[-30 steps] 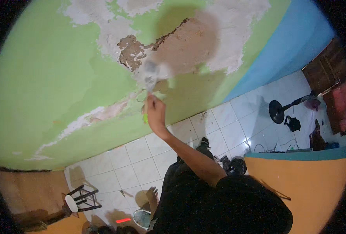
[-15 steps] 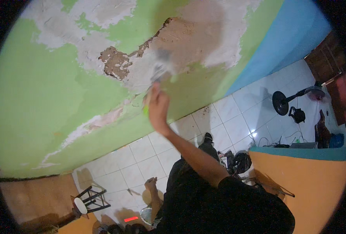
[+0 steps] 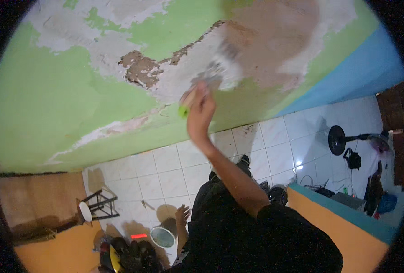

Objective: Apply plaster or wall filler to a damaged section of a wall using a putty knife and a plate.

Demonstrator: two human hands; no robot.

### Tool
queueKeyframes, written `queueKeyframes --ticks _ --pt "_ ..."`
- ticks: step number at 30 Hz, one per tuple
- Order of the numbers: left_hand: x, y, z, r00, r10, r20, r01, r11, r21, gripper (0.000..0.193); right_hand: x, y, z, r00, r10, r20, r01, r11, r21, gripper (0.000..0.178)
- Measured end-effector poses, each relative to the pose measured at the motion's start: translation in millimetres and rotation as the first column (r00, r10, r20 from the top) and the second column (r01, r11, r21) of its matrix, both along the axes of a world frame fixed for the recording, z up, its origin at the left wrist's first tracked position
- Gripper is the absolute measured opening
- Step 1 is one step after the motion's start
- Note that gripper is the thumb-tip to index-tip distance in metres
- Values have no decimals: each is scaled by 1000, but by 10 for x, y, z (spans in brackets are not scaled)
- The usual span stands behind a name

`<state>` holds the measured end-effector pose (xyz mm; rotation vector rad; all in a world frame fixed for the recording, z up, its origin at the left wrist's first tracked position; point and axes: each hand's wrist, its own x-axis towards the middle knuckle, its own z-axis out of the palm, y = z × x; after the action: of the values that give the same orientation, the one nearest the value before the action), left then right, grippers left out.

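Note:
My right hand (image 3: pixel 200 111) is closed around a putty knife (image 3: pixel 211 71), whose green handle end shows beside the palm. Motion smears the blade, which is against or very near the whitish filler (image 3: pixel 177 82) on the green wall (image 3: pixel 65 113). Left of the blade, a rough brown hollow (image 3: pixel 140 68) breaks the wall surface, and a smooth pinkish-brown patch (image 3: pixel 275 50) spreads to its right. Low beside my body hangs my left hand (image 3: pixel 182 213), its fingers apart and nothing visible in them. A whitish bucket (image 3: pixel 163 237) stands on the floor near it.
A small stool (image 3: pixel 97 207) stands at left on the white tiles (image 3: pixel 161 159). A red strip (image 3: pixel 138 236) lies by the bucket. At right are a black fan (image 3: pixel 337 140), a dark kettle (image 3: pixel 352 158), cables, and a teal-topped orange partition (image 3: pixel 329 223).
My right hand has swept the putty knife rightward across the wall, and whitish filler now covers more of the brown patch. The left hand's fingers have spread. The view has shifted.

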<state>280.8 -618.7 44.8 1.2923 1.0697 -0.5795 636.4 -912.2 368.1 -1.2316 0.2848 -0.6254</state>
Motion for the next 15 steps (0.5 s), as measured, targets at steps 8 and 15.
queueKeyframes --ticks 8,15 --pt "-70 -352 107 998 45 -36 -44 999 29 43 -516 672 -47 839 528 -134 -508 847 159 38" --pt "-203 -515 -39 996 73 -60 -71 997 30 42 87 -168 301 979 52 195 -119 929 350 37"
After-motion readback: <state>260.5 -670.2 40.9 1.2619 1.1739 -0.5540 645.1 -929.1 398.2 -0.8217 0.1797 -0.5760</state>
